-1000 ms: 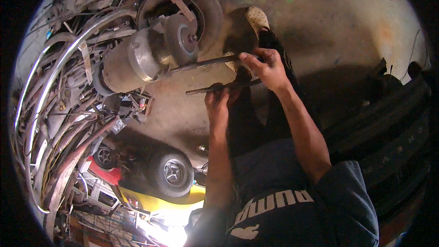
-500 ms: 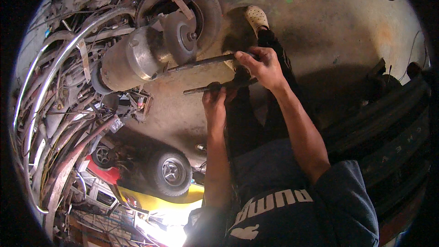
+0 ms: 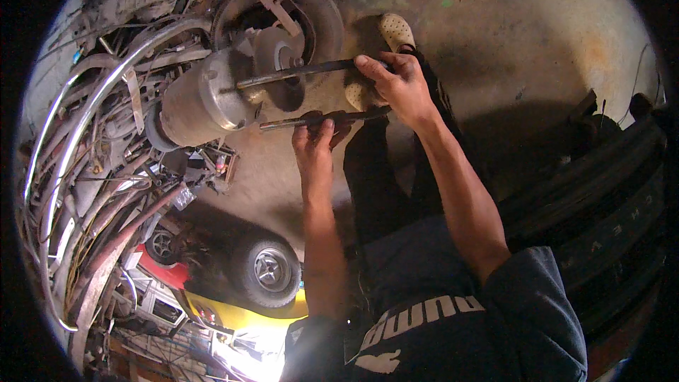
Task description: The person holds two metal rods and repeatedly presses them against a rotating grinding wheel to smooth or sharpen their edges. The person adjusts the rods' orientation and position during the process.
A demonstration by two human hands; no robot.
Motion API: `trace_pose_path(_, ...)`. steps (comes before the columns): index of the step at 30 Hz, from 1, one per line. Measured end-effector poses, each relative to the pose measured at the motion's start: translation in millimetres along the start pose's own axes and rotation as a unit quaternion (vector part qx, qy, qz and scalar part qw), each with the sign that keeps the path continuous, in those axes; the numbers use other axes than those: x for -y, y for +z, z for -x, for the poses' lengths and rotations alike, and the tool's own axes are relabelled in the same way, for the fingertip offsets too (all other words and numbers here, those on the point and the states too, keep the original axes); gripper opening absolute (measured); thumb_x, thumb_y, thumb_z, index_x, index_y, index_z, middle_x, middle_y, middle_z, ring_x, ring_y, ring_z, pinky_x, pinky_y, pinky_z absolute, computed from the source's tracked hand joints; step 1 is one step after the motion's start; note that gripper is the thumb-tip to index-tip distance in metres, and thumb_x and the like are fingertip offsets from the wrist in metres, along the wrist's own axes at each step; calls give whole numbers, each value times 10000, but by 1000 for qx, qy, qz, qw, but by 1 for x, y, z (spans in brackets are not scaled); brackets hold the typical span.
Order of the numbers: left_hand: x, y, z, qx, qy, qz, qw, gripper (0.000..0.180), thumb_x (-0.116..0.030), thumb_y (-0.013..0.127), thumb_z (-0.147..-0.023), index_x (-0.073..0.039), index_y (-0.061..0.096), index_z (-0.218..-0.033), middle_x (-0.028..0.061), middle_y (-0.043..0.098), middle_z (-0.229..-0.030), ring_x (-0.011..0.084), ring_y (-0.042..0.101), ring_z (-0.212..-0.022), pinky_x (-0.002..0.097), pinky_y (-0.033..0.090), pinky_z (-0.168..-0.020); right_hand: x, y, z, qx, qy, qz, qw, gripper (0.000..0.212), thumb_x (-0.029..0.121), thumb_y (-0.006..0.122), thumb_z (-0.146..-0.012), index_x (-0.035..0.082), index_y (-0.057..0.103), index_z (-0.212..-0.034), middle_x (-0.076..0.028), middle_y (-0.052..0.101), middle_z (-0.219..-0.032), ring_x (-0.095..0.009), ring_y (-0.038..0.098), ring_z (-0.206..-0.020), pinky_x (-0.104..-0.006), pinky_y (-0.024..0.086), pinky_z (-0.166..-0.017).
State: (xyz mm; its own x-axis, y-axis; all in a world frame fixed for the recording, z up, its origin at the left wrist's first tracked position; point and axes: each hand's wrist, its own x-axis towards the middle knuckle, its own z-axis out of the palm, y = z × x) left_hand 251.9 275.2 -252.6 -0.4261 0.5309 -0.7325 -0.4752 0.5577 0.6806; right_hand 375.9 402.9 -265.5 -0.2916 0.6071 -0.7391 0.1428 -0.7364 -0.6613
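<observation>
The concrete floor (image 3: 509, 28) is the broadest thing in view, spreading widest from 12 to 2 o'clock. Next comes a heap of scrap metal (image 3: 117, 163) at 9 o'clock, its bars, strips and tubes tangled together, then a dark ridged body panel (image 3: 587, 205) from 3 to 4 o'clock, much of it in shadow. The person's dark shirt (image 3: 417, 297) fills 5 o'clock. At 10 o'clock stands a bench grinder (image 3: 187, 95) with a round wheel at each end; whether it is spinning, I cannot tell. Behind it, toward 11 o'clock, is a worn tyre (image 3: 327, 25). A spoked wheel (image 3: 269, 271) sits at 7 o'clock, just above a yellow panel (image 3: 279, 311).

Two dark rods lie between 11 and 12 o'clock, near the middle. The upper rod (image 3: 311, 71) crosses in front of the grinder, its 9 o'clock end over the housing; contact there cannot be told. The lower rod (image 3: 279, 124) runs roughly alongside. Whether they join by the right hand is hidden.

The right hand (image 3: 403, 88) has its grip closed about the upper rod's 3 o'clock end, thumb on top. The left hand (image 3: 313, 145) has its grip curled around the lower rod. Smallest is a pale clog (image 3: 396, 30) near 1 o'clock.
</observation>
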Motion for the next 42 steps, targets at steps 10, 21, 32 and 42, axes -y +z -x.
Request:
trace_pose_path(10,16,-11,14,-33,-51,62,996,180,-57,516,-832,24,471,-987,178,585,-944,286,599,-832,390,512,-736,-16,13,0,39,-76,36,996,330,282,649,-763,-41,622,-822,-10,542,-605,-49,457,-517,-213,348,-450)
trace_pose_path(21,4,-13,8,-40,-24,27,999,190,-39,526,-819,23,471,-991,157,586,-914,254,607,-792,371,523,-728,-7,17,-6,-3,-53,108,993,350,309,629,-774,-41,626,-768,1,505,-535,-45,419,-472,-222,325,-426)
trace_pose_path(32,39,-15,31,-61,-74,66,993,232,-66,533,-825,39,454,-1016,185,574,-951,260,604,-831,354,527,-712,-32,9,9,20,-40,45,998,329,285,636,-771,-42,625,-791,5,511,-564,-60,418,-478,-232,329,-431)
trace_pose_path(42,43,-11,33,-52,-65,35,996,212,-45,507,-838,49,451,-1020,182,583,-937,268,609,-827,353,531,-713,-26,-2,16,23,34,86,995,365,322,650,-740,-39,643,-789,-105,621,-664,-119,530,-600,-290,436,-586)
